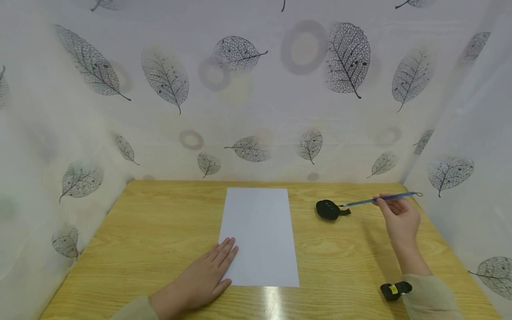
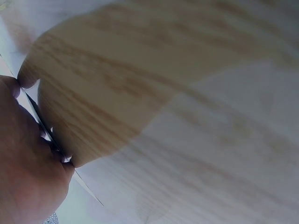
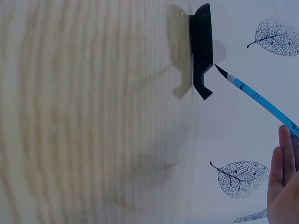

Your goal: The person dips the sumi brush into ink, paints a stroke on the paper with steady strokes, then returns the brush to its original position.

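Note:
A white sheet of paper [image 1: 262, 226] lies on the wooden table. My left hand [image 1: 202, 278] rests on its lower left edge with straight fingers. In the left wrist view, the left hand [image 2: 30, 158] shows at the left side. My right hand [image 1: 402, 220] pinches a blue writing brush [image 1: 364, 202] by its shaft. The brush [image 3: 261, 100] has a pointed dark tip. That tip is at the rim of a small black dish [image 1: 327, 210] with a short tail-like handle. In the right wrist view, the tip is beside the black dish [image 3: 202, 39]; contact is hard to tell.
The yellow wooden table [image 1: 160, 226] ends at a pale curtain [image 1: 272, 111] printed with leaves, which stands at the back and both sides. A black strapped device [image 1: 394, 291] sits on the right wrist. The dish stands right of the paper.

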`<state>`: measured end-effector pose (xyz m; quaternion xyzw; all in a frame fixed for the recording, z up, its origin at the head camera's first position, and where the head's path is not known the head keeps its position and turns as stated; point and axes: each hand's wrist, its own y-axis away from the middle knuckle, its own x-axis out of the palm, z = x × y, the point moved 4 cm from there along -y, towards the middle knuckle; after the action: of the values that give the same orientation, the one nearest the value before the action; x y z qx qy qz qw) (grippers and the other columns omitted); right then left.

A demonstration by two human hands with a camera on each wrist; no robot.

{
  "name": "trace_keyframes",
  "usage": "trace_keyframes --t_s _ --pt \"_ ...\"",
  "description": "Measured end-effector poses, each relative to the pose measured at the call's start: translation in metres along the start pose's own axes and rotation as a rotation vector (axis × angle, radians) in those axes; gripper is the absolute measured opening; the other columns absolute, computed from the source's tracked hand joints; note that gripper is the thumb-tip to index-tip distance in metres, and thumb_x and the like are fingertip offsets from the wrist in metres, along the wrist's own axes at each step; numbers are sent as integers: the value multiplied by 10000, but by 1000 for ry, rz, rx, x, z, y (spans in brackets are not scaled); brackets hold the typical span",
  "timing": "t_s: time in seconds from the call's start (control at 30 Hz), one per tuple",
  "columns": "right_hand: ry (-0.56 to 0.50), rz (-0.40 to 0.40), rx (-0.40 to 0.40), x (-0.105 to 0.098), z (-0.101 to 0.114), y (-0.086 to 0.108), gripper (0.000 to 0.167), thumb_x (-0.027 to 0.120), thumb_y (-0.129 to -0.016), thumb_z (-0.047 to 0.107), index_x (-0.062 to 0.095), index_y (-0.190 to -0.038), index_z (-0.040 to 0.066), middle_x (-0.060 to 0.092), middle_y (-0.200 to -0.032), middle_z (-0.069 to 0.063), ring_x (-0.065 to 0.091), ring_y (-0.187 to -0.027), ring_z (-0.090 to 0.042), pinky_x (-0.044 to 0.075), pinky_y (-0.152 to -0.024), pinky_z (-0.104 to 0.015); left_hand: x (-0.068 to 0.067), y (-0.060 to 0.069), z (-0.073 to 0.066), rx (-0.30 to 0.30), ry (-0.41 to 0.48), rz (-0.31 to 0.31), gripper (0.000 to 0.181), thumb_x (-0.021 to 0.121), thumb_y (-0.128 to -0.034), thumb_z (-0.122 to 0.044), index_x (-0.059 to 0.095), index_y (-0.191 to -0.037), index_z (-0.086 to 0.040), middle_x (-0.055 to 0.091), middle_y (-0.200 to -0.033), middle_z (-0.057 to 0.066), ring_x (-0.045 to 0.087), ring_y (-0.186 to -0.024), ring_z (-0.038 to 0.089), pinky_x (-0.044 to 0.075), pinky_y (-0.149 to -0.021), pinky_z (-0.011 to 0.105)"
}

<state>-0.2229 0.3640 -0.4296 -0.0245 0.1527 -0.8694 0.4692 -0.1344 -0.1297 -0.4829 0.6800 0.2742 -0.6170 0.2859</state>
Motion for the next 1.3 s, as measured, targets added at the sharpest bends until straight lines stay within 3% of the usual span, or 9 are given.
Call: trace_keyframes --t_s 0.13,0.57,0.97,1.3 --pt "40 9 17 1 -4 -1 107 734 -983 22 779 -1037 102 768 -841 245 734 -777 89 557 -783 -29 0 0 0 -4 14 4 689 408 -1131 -448 316 -1656 -12 247 -1757 192 274 -1633 336 324 -1309 479" --pt "103 -7 -46 -3 -5 0 114 730 -993 38 778 -1073 103 747 -864 289 719 -792 119 554 -791 -25 -2 0 -1 -14 16 7 690 422 -1126 -443 321 -1654 -11 247 -1755 198 273 -1632 343 321 -1309 480" --pt "-60 -24 26 -9 1 2 145 728 -976 -9 785 -1010 120 788 -845 193 741 -759 66 563 -787 -33 -1 0 -1 -12 8 -7 690 429 -1124 -438 325 -1652 -7 254 -1753 199 280 -1629 345 325 -1308 478" --pt "-90 -27 -33 -5 8 4 114 731 -973 -14 788 -1018 74 801 -888 165 754 -776 42 576 -803 -55 -2 0 -1 -11 5 -1 690 438 -1121 -438 334 -1648 -5 262 -1749 205 283 -1628 348 330 -1306 480"
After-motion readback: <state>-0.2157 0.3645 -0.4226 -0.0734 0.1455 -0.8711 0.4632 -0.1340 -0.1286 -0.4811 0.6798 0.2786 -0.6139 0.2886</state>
